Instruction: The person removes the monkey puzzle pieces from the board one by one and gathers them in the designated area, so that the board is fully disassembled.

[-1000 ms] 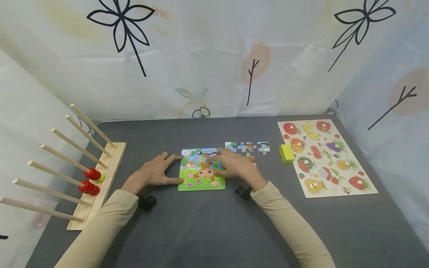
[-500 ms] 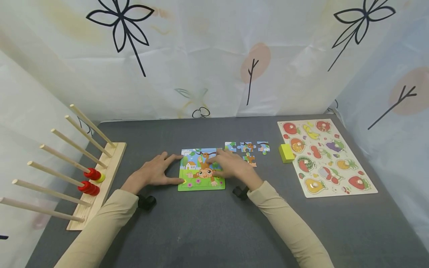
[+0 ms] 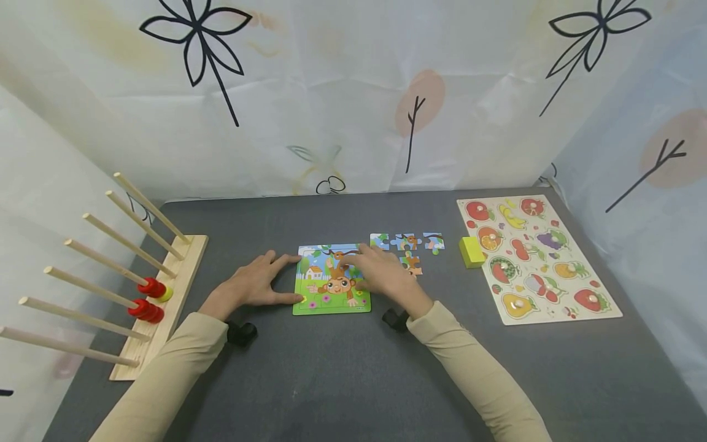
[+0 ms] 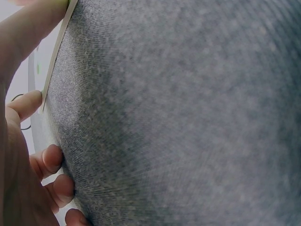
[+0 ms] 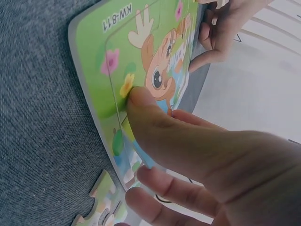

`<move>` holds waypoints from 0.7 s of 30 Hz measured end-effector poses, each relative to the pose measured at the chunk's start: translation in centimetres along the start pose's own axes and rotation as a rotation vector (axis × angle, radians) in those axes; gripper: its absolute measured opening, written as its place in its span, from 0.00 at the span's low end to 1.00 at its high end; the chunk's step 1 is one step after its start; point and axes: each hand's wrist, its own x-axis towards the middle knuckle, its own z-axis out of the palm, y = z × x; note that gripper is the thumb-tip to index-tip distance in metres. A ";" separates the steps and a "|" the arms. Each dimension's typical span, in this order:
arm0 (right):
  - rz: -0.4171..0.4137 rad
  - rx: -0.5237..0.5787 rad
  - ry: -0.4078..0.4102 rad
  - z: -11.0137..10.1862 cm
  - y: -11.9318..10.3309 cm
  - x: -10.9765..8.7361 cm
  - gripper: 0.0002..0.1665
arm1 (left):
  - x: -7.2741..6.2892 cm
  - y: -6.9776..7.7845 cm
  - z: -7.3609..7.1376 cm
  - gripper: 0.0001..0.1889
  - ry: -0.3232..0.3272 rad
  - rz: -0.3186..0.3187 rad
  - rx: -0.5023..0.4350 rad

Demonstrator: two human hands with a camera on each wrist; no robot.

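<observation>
A monkey jigsaw puzzle (image 3: 333, 301) in a green-edged frame lies flat at mid-table. At its left edge rests my left hand (image 3: 255, 282), thumb and index finger spread along the side; in the left wrist view both fingertips (image 4: 32, 102) touch the thin board edge. My right hand (image 3: 381, 270) reaches over the puzzle's right side. In the right wrist view its thumb (image 5: 155, 117) presses near a yellow flower, and the hand pinches a puzzle piece (image 5: 137, 149) whose blue edge tilts up from the frame. Much of that piece is hidden by the thumb.
Several loose jigsaw pieces (image 3: 405, 242) lie behind and beside the right hand. Farther right are a yellow block (image 3: 472, 253) and a fruit peg board (image 3: 530, 263). On the left stands a wooden peg rack (image 3: 185, 270) with red and yellow beads.
My right hand has shifted slightly left and forward over the puzzle, uncovering more of a loose piece beside it. The left hand stays at the puzzle's left edge.
</observation>
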 end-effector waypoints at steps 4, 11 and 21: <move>-0.001 -0.001 0.010 -0.1 -0.2 -0.1 0.28 | 0.0 0.0 0.0 0.49 -0.003 0.001 0.001; -0.020 -0.026 0.030 -0.4 -0.4 -0.1 0.31 | 0.0 0.0 -0.1 0.49 0.001 0.007 -0.005; -0.007 0.036 -0.016 -0.7 -0.1 -0.3 0.32 | -0.1 0.1 -0.1 0.50 0.007 0.010 -0.005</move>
